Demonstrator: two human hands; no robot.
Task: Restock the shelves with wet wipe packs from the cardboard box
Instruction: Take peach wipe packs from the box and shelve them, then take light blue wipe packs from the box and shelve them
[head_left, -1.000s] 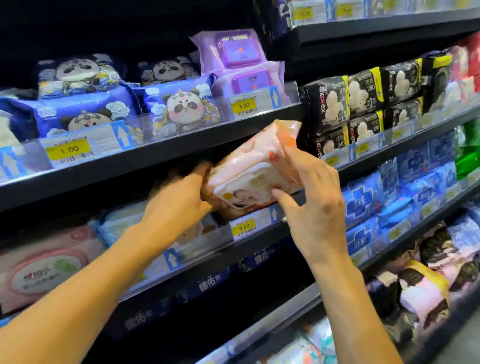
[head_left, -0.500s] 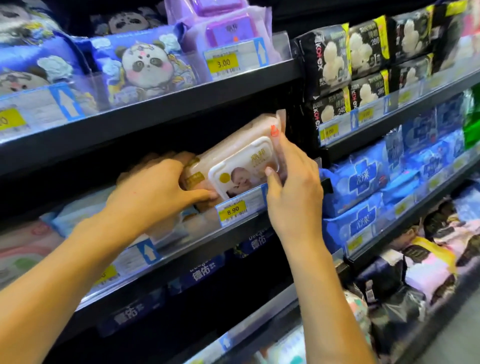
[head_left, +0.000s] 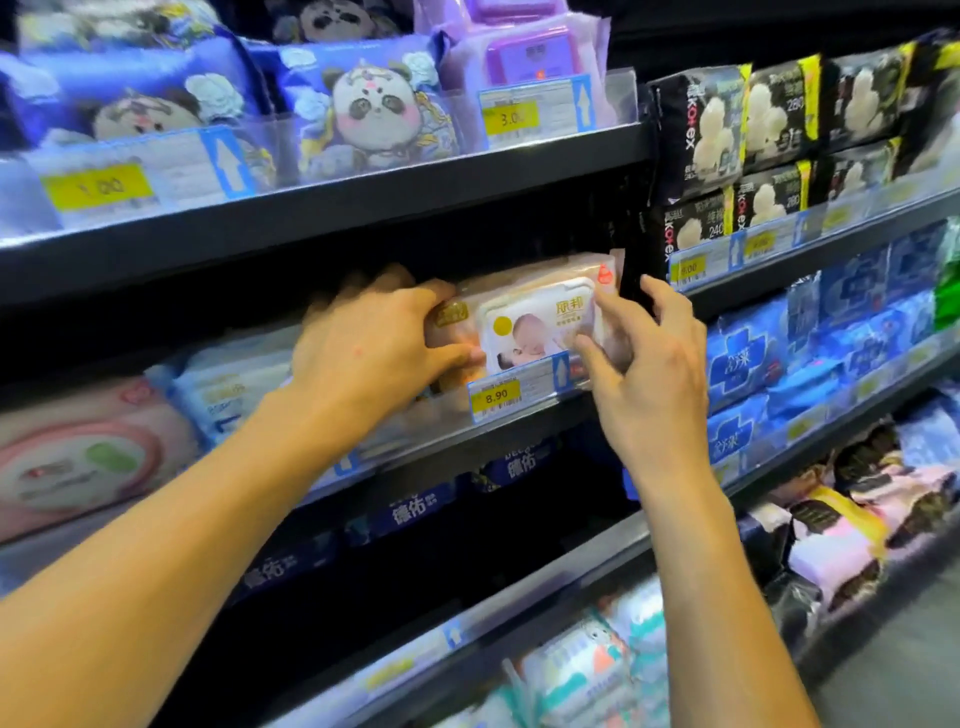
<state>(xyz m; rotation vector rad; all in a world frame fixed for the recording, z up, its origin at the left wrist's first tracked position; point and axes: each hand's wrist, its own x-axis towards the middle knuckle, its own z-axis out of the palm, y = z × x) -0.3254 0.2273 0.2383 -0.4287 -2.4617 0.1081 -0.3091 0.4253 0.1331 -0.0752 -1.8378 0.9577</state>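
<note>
Head camera view: the left hand (head_left: 374, 338) gripped the left end of the pink baby wet wipe pack (head_left: 540, 327), fingers curled over its top edge and thumb lying along its front. The pack stood on its long edge on the middle shelf (head_left: 519, 428), just behind the 8.90 price tag (head_left: 496, 397). The right hand (head_left: 649, 364) touched the pack's right end with forefinger and thumb tips, the other fingers spread apart and off it.

Both bare forearms reach forward. Left hand (head_left: 374, 338), blurred, grips left end of wet wipe pack (head_left: 535, 322). Right hand (head_left: 649, 374): thumb and forefinger touch its right end, other fingers loosely spread.
</note>
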